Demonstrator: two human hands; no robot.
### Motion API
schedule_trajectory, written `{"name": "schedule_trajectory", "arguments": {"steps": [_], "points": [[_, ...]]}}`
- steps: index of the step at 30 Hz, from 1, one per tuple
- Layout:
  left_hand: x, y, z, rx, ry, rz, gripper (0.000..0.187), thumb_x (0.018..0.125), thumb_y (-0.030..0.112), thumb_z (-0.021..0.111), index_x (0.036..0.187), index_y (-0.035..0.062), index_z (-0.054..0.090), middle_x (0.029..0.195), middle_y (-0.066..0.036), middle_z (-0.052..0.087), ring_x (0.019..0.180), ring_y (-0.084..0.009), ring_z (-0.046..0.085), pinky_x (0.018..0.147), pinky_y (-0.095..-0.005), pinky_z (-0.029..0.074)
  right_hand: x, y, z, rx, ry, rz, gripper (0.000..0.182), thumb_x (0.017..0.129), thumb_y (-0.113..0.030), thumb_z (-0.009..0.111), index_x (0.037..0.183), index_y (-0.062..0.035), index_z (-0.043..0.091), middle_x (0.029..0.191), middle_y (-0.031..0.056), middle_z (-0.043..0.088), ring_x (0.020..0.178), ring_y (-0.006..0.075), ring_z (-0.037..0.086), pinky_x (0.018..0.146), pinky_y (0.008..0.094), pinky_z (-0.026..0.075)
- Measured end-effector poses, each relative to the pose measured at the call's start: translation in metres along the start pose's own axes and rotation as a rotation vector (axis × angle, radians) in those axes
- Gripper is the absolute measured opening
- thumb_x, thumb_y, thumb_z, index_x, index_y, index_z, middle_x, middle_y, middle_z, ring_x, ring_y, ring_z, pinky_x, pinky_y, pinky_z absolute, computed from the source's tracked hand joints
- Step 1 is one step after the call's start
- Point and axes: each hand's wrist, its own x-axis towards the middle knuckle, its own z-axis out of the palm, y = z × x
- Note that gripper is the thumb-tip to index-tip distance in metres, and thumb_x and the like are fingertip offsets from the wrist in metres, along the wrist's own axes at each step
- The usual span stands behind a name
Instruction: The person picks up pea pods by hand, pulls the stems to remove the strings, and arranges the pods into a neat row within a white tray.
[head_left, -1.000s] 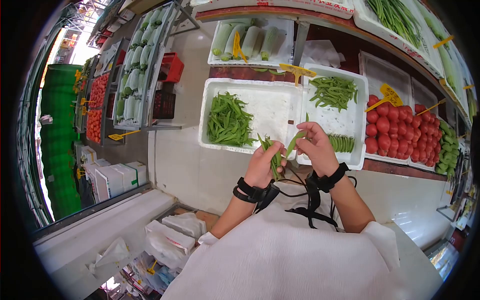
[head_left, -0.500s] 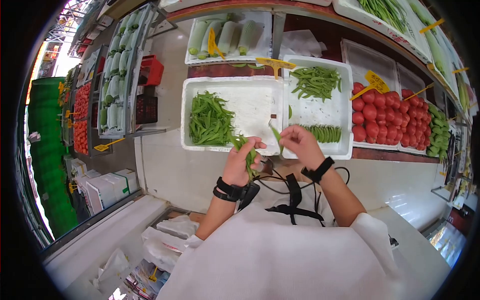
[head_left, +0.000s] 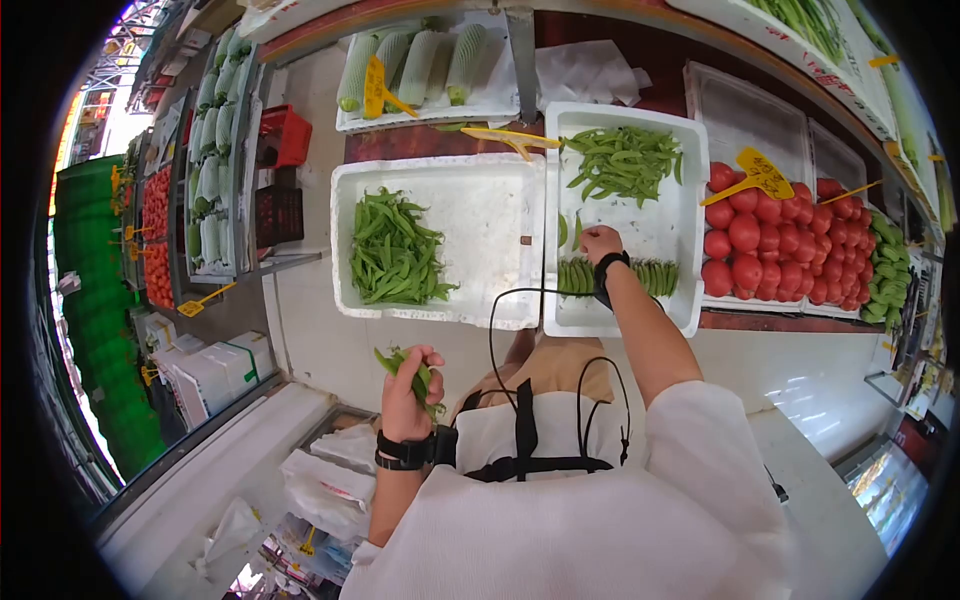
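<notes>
My left hand is closed around a small bunch of green pea pods, low in front of the left white foam box. Inside the right foam box, my right hand has its fingers pinched at a single pea pod. Just left of that pod lies a loose one. Below my right hand runs a neat row of pods, partly hidden by my wrist. A loose heap of pods lies at the back of this box, and a bigger pile fills the left box's left side.
Red tomatoes stand in boxes to the right, with a yellow price tag. Pale green gourds lie in a box behind. A black cable loops up by the boxes' front edge.
My right hand has carried a pea pod rightward and away from me, into the right box. My left hand has drawn back from the left box toward my body, still holding its bunch.
</notes>
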Motion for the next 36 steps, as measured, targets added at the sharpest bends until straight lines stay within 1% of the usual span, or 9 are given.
{"name": "schedule_trajectory", "arguments": {"steps": [3,4,7,10,22,28,31,34,36], "points": [[-0.003,-0.007,0.001,0.005,0.043,-0.009,0.018,0.095,0.021,0.051,0.101,0.0051,0.054,0.087,-0.004,0.056,0.054,-0.0081,0.043,0.044,-0.0198,0.03,0.035,0.025,0.022,-0.173,0.11,-0.048,0.015,0.078,-0.02,0.067,0.083,-0.0057,0.068,0.08,0.0103,0.07,0.074,0.0248,0.067,0.07,0.0355,0.053],[-0.003,-0.009,0.002,0.008,0.066,-0.017,0.017,0.095,0.021,0.051,0.101,0.0049,0.054,0.087,-0.005,0.057,0.054,-0.0082,0.042,0.044,-0.0202,0.03,0.033,0.018,0.02,-0.257,0.095,-0.057,0.014,0.078,-0.022,0.066,0.083,-0.0089,0.069,0.086,0.0104,0.07,0.084,0.0279,0.066,0.077,0.038,0.053],[-0.002,-0.015,0.002,0.027,0.088,-0.022,0.017,0.094,0.021,0.051,0.101,0.0048,0.054,0.086,-0.005,0.057,0.054,-0.0084,0.043,0.044,-0.0206,0.031,0.026,0.004,0.02,-0.39,0.118,-0.165,0.017,0.079,-0.023,0.066,0.085,-0.0066,0.069,0.082,0.0099,0.07,0.075,0.024,0.067,0.071,0.0362,0.053],[-0.002,-0.018,0.005,0.019,0.092,-0.029,0.018,0.094,0.02,0.051,0.101,0.0047,0.054,0.086,-0.005,0.058,0.054,-0.0085,0.043,0.045,-0.0208,0.031,0.021,-0.007,0.018,-0.436,0.098,-0.102,0.018,0.079,-0.024,0.067,0.086,-0.0083,0.07,0.088,0.01,0.07,0.084,0.0268,0.066,0.077,0.0378,0.053],[-0.002,-0.018,0.007,0.024,0.075,-0.029,0.017,0.094,0.021,0.051,0.101,0.005,0.054,0.085,-0.004,0.058,0.054,-0.0079,0.043,0.044,-0.0206,0.031,0.026,-0.005,0.022,-0.503,0.068,-0.163,0.016,0.078,-0.022,0.066,0.086,-0.0084,0.07,0.086,0.0114,0.07,0.084,0.027,0.066,0.077,0.0364,0.052],[-0.004,-0.017,0.008,0.047,0.094,-0.027,0.016,0.095,0.021,0.05,0.099,0.0058,0.054,0.084,-0.004,0.057,0.052,-0.0076,0.042,0.043,-0.0203,0.03,0.023,-0.003,0.027,-0.586,0.135,-0.173,0.017,0.081,-0.021,0.064,0.087,-0.0061,0.066,0.086,0.0118,0.068,0.084,0.0279,0.065,0.076,0.0375,0.052],[-0.005,-0.017,0.006,0.035,0.085,-0.031,0.015,0.095,0.021,0.05,0.097,0.0064,0.053,0.082,-0.003,0.056,0.051,-0.0072,0.04,0.043,-0.0202,0.03,0.018,-0.005,0.026,-0.525,0.124,-0.171,0.019,0.081,-0.023,0.064,0.087,-0.0053,0.065,0.086,0.0123,0.068,0.085,0.0285,0.065,0.076,0.0374,0.052],[-0.005,-0.015,0.002,0.021,0.046,-0.011,0.014,0.095,0.021,0.05,0.095,0.007,0.053,0.081,-0.002,0.055,0.05,-0.007,0.039,0.042,-0.0202,0.029,-0.001,-0.018,0.02,-0.339,0.161,-0.244,0.022,0.083,-0.025,0.065,0.089,-0.0046,0.062,0.08,0.0118,0.066,0.082,0.0258,0.065,0.071,0.0371,0.053],[-0.005,-0.011,0.001,0.0,0.024,-0.01,0.014,0.094,0.021,0.05,0.095,0.0075,0.053,0.08,-0.002,0.055,0.05,-0.0068,0.039,0.041,-0.0195,0.028,-0.027,-0.036,0.012,0.035,-0.01,-0.292,0.019,0.084,-0.023,0.065,0.09,-0.0057,0.061,0.08,0.0073,0.064,0.079,0.0194,0.064,0.068,0.0324,0.052]]}}
